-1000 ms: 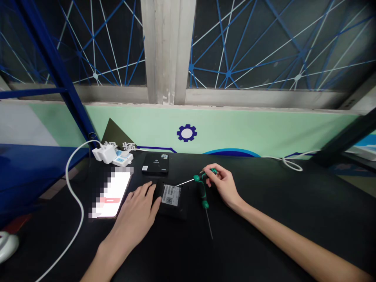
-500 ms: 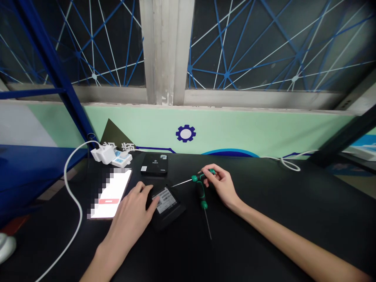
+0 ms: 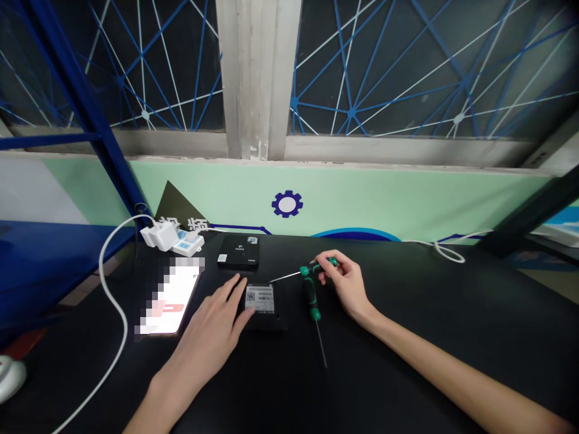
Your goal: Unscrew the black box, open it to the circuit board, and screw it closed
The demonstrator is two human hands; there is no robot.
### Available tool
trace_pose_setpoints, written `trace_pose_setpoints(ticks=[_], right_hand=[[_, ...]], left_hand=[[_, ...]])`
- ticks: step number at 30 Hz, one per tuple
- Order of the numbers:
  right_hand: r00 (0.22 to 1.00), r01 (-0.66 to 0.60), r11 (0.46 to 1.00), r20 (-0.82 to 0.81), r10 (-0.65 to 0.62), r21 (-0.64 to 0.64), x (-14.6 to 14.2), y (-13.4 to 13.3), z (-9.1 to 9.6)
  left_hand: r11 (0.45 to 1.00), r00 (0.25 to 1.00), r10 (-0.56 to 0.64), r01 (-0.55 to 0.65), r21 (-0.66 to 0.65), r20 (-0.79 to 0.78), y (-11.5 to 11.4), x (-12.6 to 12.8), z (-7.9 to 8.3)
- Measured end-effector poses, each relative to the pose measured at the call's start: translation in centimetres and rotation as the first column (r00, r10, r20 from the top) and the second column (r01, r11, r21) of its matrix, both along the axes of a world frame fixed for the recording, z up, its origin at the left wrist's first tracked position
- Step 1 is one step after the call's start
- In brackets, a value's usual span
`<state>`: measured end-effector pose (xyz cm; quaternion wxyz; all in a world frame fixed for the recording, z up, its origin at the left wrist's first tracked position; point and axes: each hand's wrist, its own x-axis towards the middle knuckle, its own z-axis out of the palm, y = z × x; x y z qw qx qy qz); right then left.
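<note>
Just left of the right hand, a black box lies against the spread fingertips of the left hand, while the right pinches a green screwdriver, its shaft aimed left at the box's top edge!

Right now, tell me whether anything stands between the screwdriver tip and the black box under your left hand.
Nothing visible does. The screwdriver in the right hand points its tip at the far edge of the box, and the left hand rests on the box's other side.
</note>
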<state>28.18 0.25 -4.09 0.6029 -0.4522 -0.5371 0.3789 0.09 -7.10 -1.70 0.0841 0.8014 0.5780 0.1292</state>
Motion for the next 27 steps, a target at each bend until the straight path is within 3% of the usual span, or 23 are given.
trace_pose_setpoints(ticks=[9, 16, 24, 27], right_hand=[[0.998, 0.064, 0.998, 0.005, -0.064, 0.027, 0.2, -0.1, 0.5], [0.992, 0.089, 0.992, 0.076, -0.095, 0.089, 0.0, -0.5, 1.0], [0.979, 0.104, 0.984, 0.161, -0.128, 0.146, 0.1, -0.6, 0.9], [0.97, 0.103, 0.979, 0.199, -0.138, 0.177, 0.1, -0.8, 1.2]], left_hand=[[0.999, 0.999, -0.032, 0.03, -0.043, -0.044, -0.1, -0.1, 0.3], [0.999, 1.0, -0.023, 0.024, 0.037, -0.005, -0.2, 0.0, 0.6], [0.994, 0.999, -0.028, 0.03, 0.103, -0.02, 0.1, -0.2, -0.5], [0.998, 0.999, -0.03, 0.031, 0.055, -0.019, 0.1, -0.3, -0.8]])
